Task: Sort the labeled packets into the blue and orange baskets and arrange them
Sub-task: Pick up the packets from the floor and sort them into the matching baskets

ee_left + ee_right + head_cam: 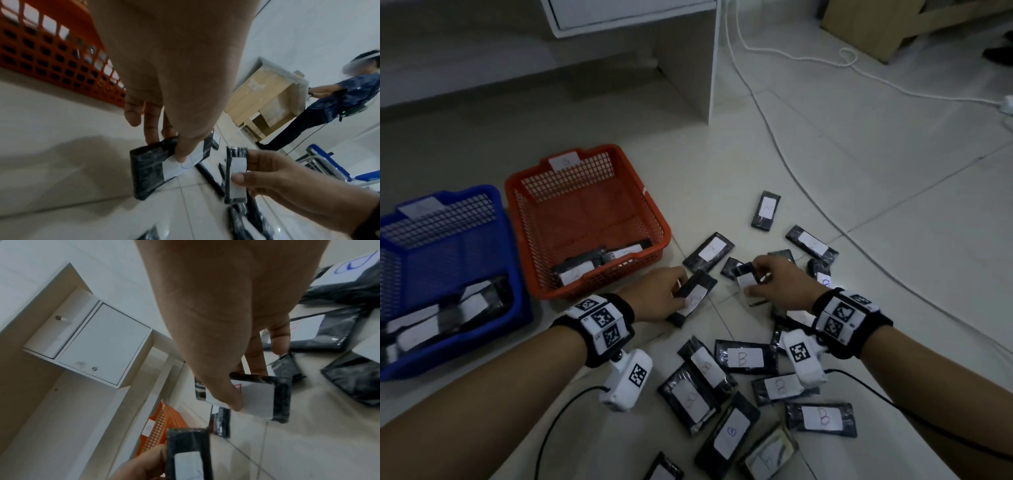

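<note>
Mid-sort, left hand [659,294] and right hand [777,282] each pinch a labeled packet just right of the orange basket [657,219]; next, I judge, read labels and drop accordingly.

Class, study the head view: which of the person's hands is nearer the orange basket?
Left. The left hand, holding a packet, sits just beside the orange basket at its near right corner; the right hand is farther right, among the scattered packets.
</note>
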